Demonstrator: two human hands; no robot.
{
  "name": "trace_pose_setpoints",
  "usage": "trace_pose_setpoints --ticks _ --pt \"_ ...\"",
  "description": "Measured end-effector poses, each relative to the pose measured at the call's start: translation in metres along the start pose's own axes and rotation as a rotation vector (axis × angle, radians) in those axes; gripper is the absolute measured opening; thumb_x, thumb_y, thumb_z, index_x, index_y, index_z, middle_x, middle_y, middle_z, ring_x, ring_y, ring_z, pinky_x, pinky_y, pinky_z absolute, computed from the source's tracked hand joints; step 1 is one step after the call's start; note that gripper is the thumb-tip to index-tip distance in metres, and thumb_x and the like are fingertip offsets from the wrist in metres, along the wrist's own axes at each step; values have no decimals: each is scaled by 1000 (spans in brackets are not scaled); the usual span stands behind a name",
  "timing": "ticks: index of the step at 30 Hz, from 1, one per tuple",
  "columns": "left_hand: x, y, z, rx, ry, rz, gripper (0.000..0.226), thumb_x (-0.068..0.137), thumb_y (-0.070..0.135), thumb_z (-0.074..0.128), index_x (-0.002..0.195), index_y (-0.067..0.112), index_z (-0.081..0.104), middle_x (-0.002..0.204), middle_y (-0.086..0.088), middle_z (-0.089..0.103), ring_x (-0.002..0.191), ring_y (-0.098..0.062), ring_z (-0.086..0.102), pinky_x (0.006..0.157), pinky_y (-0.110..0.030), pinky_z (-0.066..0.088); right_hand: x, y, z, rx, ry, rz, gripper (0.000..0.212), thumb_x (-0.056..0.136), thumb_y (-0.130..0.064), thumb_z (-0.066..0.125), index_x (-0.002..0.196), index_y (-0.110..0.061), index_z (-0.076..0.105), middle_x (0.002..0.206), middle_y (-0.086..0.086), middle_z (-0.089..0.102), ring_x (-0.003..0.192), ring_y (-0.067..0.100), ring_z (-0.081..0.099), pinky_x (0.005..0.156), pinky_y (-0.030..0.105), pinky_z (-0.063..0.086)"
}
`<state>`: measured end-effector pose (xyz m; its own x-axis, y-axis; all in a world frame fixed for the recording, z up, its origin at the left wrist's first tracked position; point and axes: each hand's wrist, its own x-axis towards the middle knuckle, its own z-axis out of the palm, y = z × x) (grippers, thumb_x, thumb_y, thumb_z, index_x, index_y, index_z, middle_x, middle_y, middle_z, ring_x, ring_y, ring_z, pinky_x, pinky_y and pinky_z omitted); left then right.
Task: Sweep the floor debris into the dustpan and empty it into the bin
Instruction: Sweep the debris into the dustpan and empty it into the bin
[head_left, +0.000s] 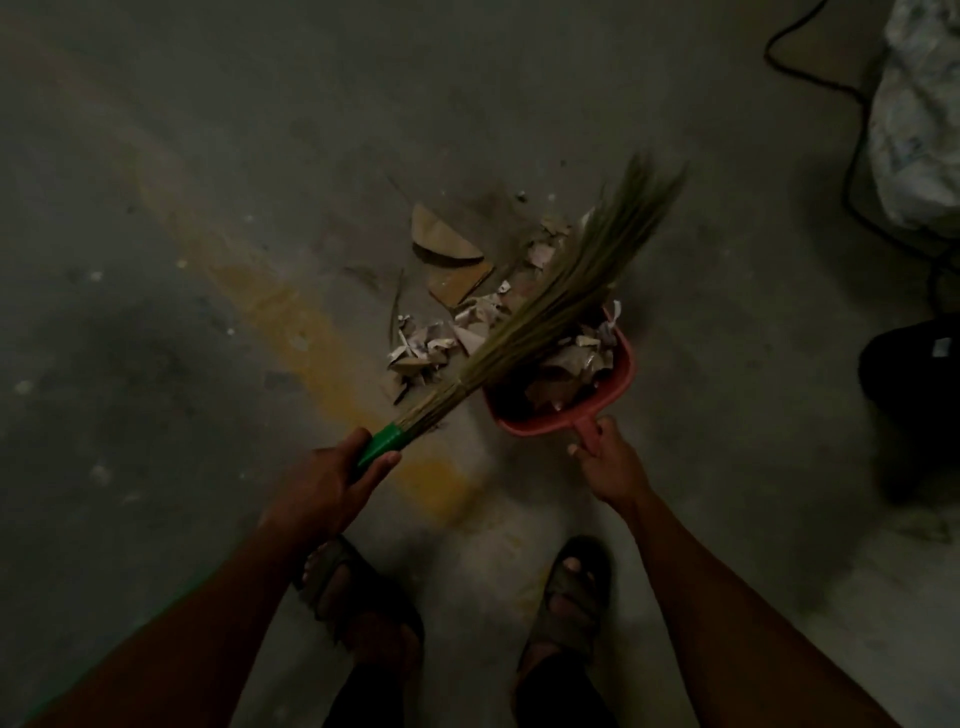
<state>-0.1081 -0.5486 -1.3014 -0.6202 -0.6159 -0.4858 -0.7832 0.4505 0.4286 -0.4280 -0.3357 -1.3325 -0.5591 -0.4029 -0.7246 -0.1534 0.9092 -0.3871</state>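
Observation:
My left hand (332, 480) grips the green handle of a grass broom (561, 291), whose blurred bristles slant up to the right across the debris. My right hand (608, 462) holds the short handle of a red dustpan (621, 374) that rests on the concrete floor. Crumpled paper scraps fill part of the pan. More paper scraps (431, 345) and brown cardboard pieces (447, 244) lie on the floor just left of and beyond the pan's mouth.
My two sandalled feet (569, 597) stand just below the hands. A white plastic bag (919, 119) with a black cable beside it sits at the upper right. A dark object (914, 374) stands at the right edge. A yellow stain streaks the floor.

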Motion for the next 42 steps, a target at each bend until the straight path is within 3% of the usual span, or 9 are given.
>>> trace_pose_setpoints --ticks 3,9,13,17,20,22,28,33,42 --pt "-8 -4 -1 -30 29 -27 47 94 81 33 107 37 45 58 4 56 47 -12 56 45 -29 49 3 3 -4 -17 3 27 28 95 -28 68 108 -23 43 105 2 60 106 34 64 77 35 43" --pt "12 13 -22 -128 159 -112 33 102 60 40 99 27 44 58 -4 55 48 -24 56 46 -33 42 2 8 -12 -74 8 60 29 94 -28 65 117 -20 49 114 13 66 107 39 64 81 40 48" --pt "58 18 -42 -63 204 -259 39 107 51 39 110 12 45 70 -13 53 62 -35 53 59 -39 40 2 8 -12 -151 -5 43 34 93 -26 62 125 -21 50 125 16 65 113 40 63 86 42 50" --pt "106 12 -61 21 153 -392 41 108 44 39 121 5 42 106 -35 61 97 -52 61 78 -50 45 6 5 -10 -171 -30 82 37 91 -32 59 125 -26 48 125 15 66 112 39 64 89 42 52" --pt "131 -1 -70 114 76 -469 42 106 43 43 127 7 41 119 -30 59 106 -50 61 87 -53 49 9 0 -8 -179 -53 120 43 90 -39 59 129 -26 48 127 16 65 115 38 64 91 41 51" --pt "142 -14 -69 163 8 -462 41 104 41 47 129 9 40 118 -27 60 103 -47 62 86 -53 53 11 -4 -7 -186 -51 151 60 81 -52 53 135 -28 46 130 14 64 118 38 63 91 40 49" --pt "136 -43 -39 214 -122 -379 48 101 30 54 140 10 34 109 -23 61 86 -38 60 72 -44 50 33 -4 1 -348 -96 169 77 74 -51 50 148 -36 37 137 11 59 117 40 63 93 46 54" --pt "114 -61 -17 235 -192 -261 43 103 30 54 137 15 34 90 -7 49 70 -29 51 62 -42 46 46 -22 5 -384 -95 207 64 85 -44 54 144 -24 40 138 18 58 123 40 60 97 46 50" --pt "81 -53 8 189 -279 -143 58 105 38 49 155 23 24 118 -13 60 87 -30 61 73 -45 57 59 -23 9 -436 -91 252 60 95 -40 53 151 -28 35 144 15 55 129 38 57 102 47 47"
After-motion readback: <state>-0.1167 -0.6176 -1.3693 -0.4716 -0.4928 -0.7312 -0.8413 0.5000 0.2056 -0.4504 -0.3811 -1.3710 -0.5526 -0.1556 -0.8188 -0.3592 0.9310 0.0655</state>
